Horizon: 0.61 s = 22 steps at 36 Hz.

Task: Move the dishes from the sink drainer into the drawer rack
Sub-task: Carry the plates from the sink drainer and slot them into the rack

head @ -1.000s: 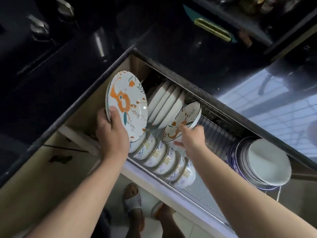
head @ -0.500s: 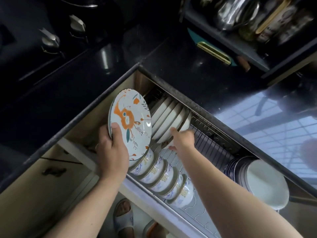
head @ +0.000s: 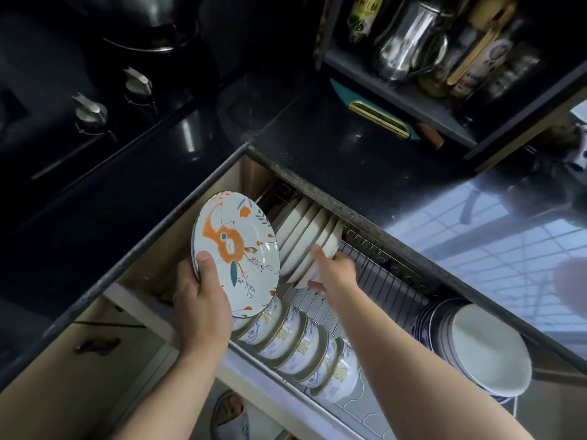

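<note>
The left hand [head: 201,300] grips patterned plates [head: 236,249] upright over the drawer rack [head: 378,281], at nine o'clock. The right hand [head: 333,271] clasps a plate [head: 330,246] standing among the racked white plates [head: 301,233].

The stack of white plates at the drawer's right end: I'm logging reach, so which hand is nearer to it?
Right. The right hand is mid-rack at the upright plates, well left of the white stack; the left hand is farther left, holding the orange-patterned plate.

A row of plates [head: 305,239] is stood on edge at the back left of the drawer rack [head: 381,281]; a row of bowls [head: 301,344] is set before it, and stacked plates [head: 482,347] are kept at the right.
</note>
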Available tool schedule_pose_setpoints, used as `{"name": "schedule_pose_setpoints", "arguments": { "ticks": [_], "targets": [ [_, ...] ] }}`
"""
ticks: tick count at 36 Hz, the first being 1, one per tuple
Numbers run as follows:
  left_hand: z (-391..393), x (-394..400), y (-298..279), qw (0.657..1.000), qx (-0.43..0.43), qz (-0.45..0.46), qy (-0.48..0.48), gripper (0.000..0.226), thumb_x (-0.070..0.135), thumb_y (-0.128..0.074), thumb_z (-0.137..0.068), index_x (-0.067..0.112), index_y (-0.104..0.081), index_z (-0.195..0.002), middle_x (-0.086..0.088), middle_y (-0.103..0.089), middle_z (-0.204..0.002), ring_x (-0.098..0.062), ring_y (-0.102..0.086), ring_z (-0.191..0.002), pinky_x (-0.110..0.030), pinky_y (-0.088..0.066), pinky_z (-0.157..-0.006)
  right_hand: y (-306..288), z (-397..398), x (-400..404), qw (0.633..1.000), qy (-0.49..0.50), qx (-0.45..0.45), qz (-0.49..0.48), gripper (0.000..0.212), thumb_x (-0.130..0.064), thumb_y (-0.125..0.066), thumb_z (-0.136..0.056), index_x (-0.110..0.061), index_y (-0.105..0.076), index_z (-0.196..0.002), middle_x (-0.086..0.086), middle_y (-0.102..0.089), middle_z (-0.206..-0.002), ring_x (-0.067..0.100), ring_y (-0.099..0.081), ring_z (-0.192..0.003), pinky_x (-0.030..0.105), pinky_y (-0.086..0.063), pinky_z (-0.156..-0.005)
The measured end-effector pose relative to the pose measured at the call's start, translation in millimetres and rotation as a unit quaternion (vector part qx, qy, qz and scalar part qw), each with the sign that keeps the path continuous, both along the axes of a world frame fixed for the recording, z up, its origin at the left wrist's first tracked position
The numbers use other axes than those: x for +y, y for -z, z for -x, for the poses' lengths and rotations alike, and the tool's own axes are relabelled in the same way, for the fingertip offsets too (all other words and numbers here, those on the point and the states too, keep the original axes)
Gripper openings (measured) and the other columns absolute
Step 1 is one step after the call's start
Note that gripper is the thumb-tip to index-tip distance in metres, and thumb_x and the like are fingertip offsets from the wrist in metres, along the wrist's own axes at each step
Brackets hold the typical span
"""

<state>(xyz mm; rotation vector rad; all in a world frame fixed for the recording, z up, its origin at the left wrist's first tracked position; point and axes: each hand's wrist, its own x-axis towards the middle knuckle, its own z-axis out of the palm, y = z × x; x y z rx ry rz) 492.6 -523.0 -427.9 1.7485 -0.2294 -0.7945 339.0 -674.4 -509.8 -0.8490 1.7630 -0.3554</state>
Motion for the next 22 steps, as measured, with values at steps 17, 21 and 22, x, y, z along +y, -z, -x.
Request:
{"name": "schedule_pose_setpoints", "arguments": {
  "ticks": [17,21,22],
  "targets": [
    [-2.6,0.5,4.0,0.999,0.022,0.04,-0.004,0.035,0.038,-0.037,-0.11,0.022,-0.06,-0.131,0.012,-0.068,-0.109,0.015,-0.066,-0.083,-0.005,-0.049,-0.061,-30.9,25.8,36.4,0.99,0.086,-0.107,-0.017,0.067,-0.054,-0.057,-0.098,-0.017,-0.04,-0.152,0.002,-0.043,-0.149,0.018,-0.054,-0.109,0.04,-0.06,-0.089],
    [-5.4,5.3,12.0,0.999,0.023,0.029,0.012,0.045,0.048,-0.04,-0.107,0.022,-0.062,-0.137,0.003,-0.071,-0.123,-0.006,-0.067,-0.111,-0.029,-0.055,-0.093,-53.4,36.0,69.6,0.975,0.084,-0.202,-0.037,0.054,-0.048,-0.039,-0.107,-0.003,-0.061,-0.127,0.019,-0.065,-0.13,0.029,-0.066,-0.112,0.042,-0.058,-0.09],
    [-5.4,6.0,13.1,0.999,0.037,0.029,0.018,0.047,0.049,-0.041,-0.106,0.021,-0.062,-0.137,0.001,-0.071,-0.124,-0.013,-0.067,-0.114,-0.033,-0.055,-0.094,-59.9,36.0,75.8,0.967,0.072,-0.241,-0.05,0.06,-0.052,-0.033,-0.107,-0.004,-0.064,-0.126,0.019,-0.068,-0.126,0.029,-0.068,-0.111,0.044,-0.057,-0.093]
  ]
}}
